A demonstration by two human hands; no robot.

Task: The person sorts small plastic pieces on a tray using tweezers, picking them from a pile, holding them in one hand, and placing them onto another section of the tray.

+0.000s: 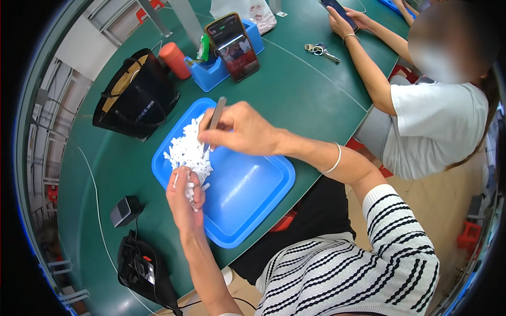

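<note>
White pieces (185, 149) lie heaped at left side of blue tray (247, 184); my right hand (241, 128) pinches tweezers (217, 111), tips at heap, their catch I cannot tell; my left hand (183, 199) curls around some pieces; step seems picking with tweezers; next move calls, I think, for light squeeze.

Grn tbl (305, 100): blk carrier bag (158, 89), lettered, open-topped, standing. Red cyl. (175, 60) just beside. Blue desk holder (208, 75) adj.; smartphone (233, 51) propped vs. same, screen lit. White plastic bag (258, 15) behind. Key bunch (321, 51) lying apart. Sm. dk. cube device (125, 211) nr blk pouch (161, 279), pouch open, contents partly vis. White cable (97, 197) alongside. Person (437, 124), white top, w/ 2nd phone (340, 15). Red stool (468, 235) on flr, R side.
</note>
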